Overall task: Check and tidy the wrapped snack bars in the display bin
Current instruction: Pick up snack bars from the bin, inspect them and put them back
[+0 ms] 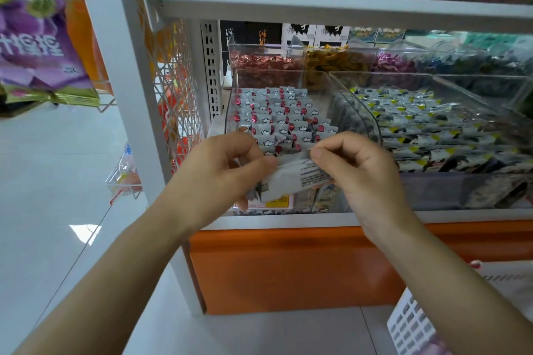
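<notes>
Shelving unit [317, 0], white painted metal over an orange base, carries a row of clear plastic bins on its lower deck. Display bin [230, 112] at the left end, hard and glossy with a curved front wall, holds rows of snack bars [277, 121]: small flat packs, pale crinkly film with red spots, mostly stood on edge in neat ranks, a few at the front leaning out of line. Neighbouring bin [360, 106] to the right holds similar packs marked in yellow and black. Behind, further bins of twisted foil sweets, red, gold and purple.

One wrapped bar [291, 179] is out of the bin, held in front of its lower front wall, just above the yellow price label [278, 200]. Its long axis runs roughly left to right, tilted, the right end higher. The printed back panel faces the camera; the small black text is too blurred to read.

Left hand [219, 179] pinches the left end, thumb on top, fingers underneath. Right hand [357, 170] pinches the upper right end between thumb and forefinger. Both grips are closed on the film, which looks thin and slippery, likely to crease.

Judgement: checking stage. The bin opening lies up and behind the bar, about equally near either hand; return calls for lifting over the front wall and standing the bar on edge in the front rank.
</notes>
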Demonstrator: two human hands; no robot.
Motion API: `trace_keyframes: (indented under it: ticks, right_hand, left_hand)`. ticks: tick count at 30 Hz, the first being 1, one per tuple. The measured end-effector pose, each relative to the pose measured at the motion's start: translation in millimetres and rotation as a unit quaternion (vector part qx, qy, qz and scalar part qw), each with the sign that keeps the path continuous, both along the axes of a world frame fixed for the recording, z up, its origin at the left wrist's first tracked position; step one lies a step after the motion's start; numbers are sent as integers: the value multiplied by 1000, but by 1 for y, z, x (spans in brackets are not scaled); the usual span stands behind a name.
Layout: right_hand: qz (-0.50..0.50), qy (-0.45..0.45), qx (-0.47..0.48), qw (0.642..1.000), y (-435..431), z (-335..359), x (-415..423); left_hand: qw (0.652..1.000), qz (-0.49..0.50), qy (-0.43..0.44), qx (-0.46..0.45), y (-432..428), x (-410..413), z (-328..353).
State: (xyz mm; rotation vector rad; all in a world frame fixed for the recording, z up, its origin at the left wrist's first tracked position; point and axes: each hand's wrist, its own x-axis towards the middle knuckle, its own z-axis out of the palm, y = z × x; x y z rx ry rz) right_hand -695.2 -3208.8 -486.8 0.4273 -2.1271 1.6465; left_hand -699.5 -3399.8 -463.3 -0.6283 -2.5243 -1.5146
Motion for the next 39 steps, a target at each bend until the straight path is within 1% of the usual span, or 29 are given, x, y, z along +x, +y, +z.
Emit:
trace_keyframes:
  ticks: [3, 9, 16, 19, 21, 24, 26, 31, 33, 35, 36, 37, 39]
  right_hand:
    - [11, -7, -6, 1000, 0, 1, 0]
    - [18, -57, -38, 997, 1, 1, -2]
    - [15, -74, -75, 994, 0, 2, -1]
    - [28, -88, -104, 990, 2, 5, 0]
    - [51, -122, -118, 984, 6, 7, 0]
    - [96, -181, -134, 969, 12, 12, -2]
    - [116, -204, -146, 961, 14, 13, -3]
    - [138, -239, -201, 940, 14, 8, -6]
    - [143, -251, -229, 929, 13, 5, -7]
    - [165, -239, -251, 923, 10, 3, -7]
    - [180, -221, -244, 927, 9, 2, -6]
    - [183, -195, -214, 939, 7, 1, -5]
    - [129, -136, -115, 975, 3, -3, -3]
  left_hand:
    - [1000, -10, 10, -20, -3, 0, 2]
    - [998, -57, 3, -30, -12, -5, 6]
    - [998, -47, 6, -31, -10, -4, 5]
    - [998, -32, 15, -58, -8, -5, 3]
    - [997, -20, 31, -71, -8, -6, 3]
    - [997, -12, 47, -60, -7, -7, 3]
    - [997, -10, 56, -60, -5, -6, 3]
    - [994, 9, 88, -68, -5, -7, 0]
    - [992, 36, 101, -73, -6, -8, -3]
    - [989, 70, 108, -70, -7, -9, -5]
    - [988, 87, 111, -67, -7, -9, -6]
    - [987, 102, 111, -63, -7, -10, -6]
    - [985, 121, 110, -55, -4, -10, -6]
